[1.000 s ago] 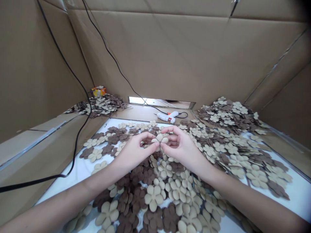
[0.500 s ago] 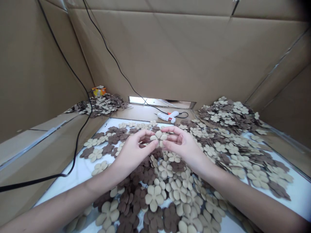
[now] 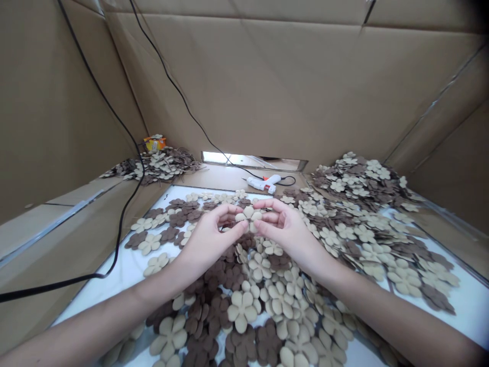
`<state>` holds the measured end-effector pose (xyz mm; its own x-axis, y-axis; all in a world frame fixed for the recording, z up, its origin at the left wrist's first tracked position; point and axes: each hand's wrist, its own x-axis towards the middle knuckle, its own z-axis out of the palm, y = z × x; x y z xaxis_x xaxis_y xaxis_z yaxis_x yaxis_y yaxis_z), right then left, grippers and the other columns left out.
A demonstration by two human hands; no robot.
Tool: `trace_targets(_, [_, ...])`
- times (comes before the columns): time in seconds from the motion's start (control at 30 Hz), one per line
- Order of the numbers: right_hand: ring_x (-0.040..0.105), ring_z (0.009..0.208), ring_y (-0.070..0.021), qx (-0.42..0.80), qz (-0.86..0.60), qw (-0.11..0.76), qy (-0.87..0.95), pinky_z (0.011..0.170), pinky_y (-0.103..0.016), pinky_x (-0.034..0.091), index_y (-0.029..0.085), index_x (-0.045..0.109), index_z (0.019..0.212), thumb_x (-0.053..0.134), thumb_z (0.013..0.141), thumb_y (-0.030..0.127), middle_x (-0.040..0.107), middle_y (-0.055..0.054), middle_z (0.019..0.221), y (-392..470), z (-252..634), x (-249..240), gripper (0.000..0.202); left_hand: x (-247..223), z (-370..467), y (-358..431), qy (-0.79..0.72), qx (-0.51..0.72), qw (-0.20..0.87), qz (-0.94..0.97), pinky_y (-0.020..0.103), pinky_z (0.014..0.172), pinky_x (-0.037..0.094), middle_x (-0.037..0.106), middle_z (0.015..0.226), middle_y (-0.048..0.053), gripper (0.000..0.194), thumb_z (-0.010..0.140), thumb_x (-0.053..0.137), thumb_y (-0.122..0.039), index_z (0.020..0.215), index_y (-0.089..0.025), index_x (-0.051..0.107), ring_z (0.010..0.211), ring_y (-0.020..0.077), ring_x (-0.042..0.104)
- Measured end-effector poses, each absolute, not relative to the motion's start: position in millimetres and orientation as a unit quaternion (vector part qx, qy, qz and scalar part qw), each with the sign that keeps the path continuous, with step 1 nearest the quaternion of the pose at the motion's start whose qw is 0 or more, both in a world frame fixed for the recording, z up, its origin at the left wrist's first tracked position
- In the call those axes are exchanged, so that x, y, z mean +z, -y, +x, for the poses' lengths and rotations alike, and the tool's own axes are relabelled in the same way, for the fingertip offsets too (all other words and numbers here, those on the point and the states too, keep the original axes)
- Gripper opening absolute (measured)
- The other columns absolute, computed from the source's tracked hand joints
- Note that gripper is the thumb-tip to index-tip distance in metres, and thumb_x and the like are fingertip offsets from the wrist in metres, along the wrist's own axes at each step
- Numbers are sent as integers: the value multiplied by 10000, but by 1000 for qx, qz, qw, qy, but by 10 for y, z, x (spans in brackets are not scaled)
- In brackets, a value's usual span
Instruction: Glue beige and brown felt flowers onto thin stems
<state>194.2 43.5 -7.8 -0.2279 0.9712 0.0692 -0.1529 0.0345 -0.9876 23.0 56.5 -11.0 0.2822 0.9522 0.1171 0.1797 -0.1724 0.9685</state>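
Observation:
Between both hands, above the spread of cutouts, a small beige five-petal flower is held up. My left hand pinches its left side between thumb and fingers. A thin dark strand, perhaps wire or thread, runs from the flower's middle toward the left fingers; its exact kind is too small to tell. On the flower's right side my right hand grips with thumb and fingertips. Below lie many loose beige flowers and dark brown flowers, overlapping on the white board.
A white glue gun with a black cord lies behind the hands. Flower heaps stand at back right and back left, the latter beside an orange-yellow packet. A black cable hangs at left. Cardboard walls enclose the space.
Almost nothing differs. Both hands keep their grip on the beige flower, which has shifted very slightly.

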Motion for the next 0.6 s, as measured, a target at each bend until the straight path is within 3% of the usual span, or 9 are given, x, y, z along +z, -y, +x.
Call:
trace_targets(0.27, [643,672,-85,553,-386,494,549,661,-199,517,200,519,1021,663,774,203,656,31,724,-434,1951,-110,287,-110,298,-523,-413,441,597,527,255,704,548,686,700,-10,309,706,723,-281,928,-152,551,662,129,662])
trace_targets(0.4, [646,681,-110,509,-414,476,585,617,-211,512,213,523,1035,643,787,246,664,17,758,-437,1958,-117,277,-143,301,-532,-397,461,602,517,264,756,546,704,731,6,260,691,742,-268,866,-138,599,716,137,670])
trace_targets(0.6, [633,839,-160,385,-459,457,658,710,-266,525,178,616,952,631,777,266,671,-46,911,-459,2002,-73,197,-151,270,-555,-419,432,560,569,264,763,527,696,758,16,195,712,720,-294,799,-144,632,732,149,660])
